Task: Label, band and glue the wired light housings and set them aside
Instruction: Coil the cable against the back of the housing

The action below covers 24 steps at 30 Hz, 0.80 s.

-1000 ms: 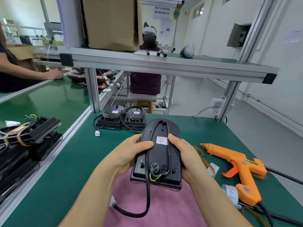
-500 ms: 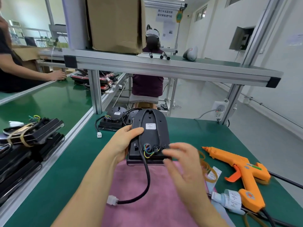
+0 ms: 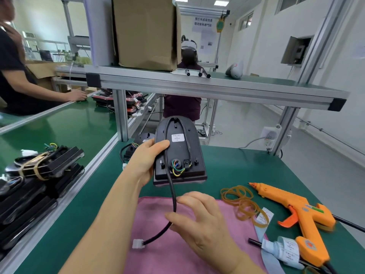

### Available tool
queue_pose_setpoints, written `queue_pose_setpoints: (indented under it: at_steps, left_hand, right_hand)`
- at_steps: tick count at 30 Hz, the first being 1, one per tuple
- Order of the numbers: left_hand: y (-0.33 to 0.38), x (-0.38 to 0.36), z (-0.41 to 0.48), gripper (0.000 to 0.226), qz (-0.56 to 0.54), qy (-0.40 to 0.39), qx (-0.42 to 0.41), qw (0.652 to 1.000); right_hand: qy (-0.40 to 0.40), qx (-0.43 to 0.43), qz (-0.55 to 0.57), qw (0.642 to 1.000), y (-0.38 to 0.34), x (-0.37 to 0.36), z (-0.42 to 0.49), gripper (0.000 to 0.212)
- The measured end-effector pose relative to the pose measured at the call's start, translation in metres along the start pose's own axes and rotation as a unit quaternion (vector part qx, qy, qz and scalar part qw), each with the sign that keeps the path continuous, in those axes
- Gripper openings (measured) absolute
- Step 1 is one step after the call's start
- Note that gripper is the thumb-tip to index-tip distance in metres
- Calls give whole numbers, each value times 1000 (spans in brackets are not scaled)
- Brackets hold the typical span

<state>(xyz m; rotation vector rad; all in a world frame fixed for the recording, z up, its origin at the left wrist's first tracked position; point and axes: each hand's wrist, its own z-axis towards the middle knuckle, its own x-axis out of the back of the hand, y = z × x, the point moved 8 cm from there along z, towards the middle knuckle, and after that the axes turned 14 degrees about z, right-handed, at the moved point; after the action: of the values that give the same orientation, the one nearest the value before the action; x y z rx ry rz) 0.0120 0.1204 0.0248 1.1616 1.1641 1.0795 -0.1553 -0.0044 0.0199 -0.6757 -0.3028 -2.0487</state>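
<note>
Black plastic light housing [image 3: 178, 153] is up off the counter [image 3: 246, 165], back side facing us, rounded end tilted up & away. Left hand [image 3: 147, 161] grips it by the left edge, thumb laid across the back just below the white label [image 3: 177, 137]. Coloured wires [image 3: 176, 169], green & yellow among them, bunch at a hole near the flat lower end. Black cable [image 3: 172, 186] loops round the back, drops off the bottom edge & runs down to the right hand [image 3: 199, 216], which pinches it btwn thumb & forefinger, other fingers loosely curled. Below the pinch the cable curves left to a white connector [image 3: 138, 243], low over the pink cloth [image 3: 177, 258]; can't tell if it touches. Cloth is spread on the counter under both hands. Just right of it: a pile of tan rubber bands [image 3: 241, 202], then an orange glue gun [image 3: 296, 206] on its side, nozzle pointing left. Strip of printed labels [image 3: 284, 251] lies by the gun's grip. Behind the held unit, more housings [image 3: 142, 138] sit near the frame post. Far left, a stack of banded housings [image 3: 45, 165] beside the green conveyor [image 3: 69, 125]. Overhead shelf [image 3: 217, 86] carries a cardboard box [image 3: 146, 32]. One person [image 3: 13, 76] at the left line, another person [image 3: 187, 56] beyond the shelf
</note>
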Motion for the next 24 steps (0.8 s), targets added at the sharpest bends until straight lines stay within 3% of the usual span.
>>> queue_pose_setpoints:
  at_steps: [7, 15, 18, 20, 22, 23, 24]
  left_hand:
    - [26, 14, 4, 8, -24, 23, -25, 999]
    - [45, 14, 2, 12, -19, -6, -53, 998]
    - [49, 14, 2, 15, -17, -6, -55, 998]
    - [47, 15, 1, 15, -27, -2, -53, 998]
    - [44, 18, -1, 16, -39, 9, -52, 998]
    - [42, 19, -2, 16, -43, 13, -54, 998]
    - [41, 20, -3, 16, -45, 15, -59, 997]
  right_hand:
    - [5, -16, -17, 1000, 5, -5, 6, 40]
    - [33, 24, -40, 998, 10, 4, 24, 27]
    - [38, 51, 8, 998, 8, 12, 27, 14]
    - [39, 27, 90, 995, 11, 16, 24, 17]
    - [66, -80, 244, 964, 21, 17, 17, 23]
    - [100, -166, 338, 921, 28, 16, 11, 25]
    - [155, -265, 439, 845, 36, 13, 3, 24]
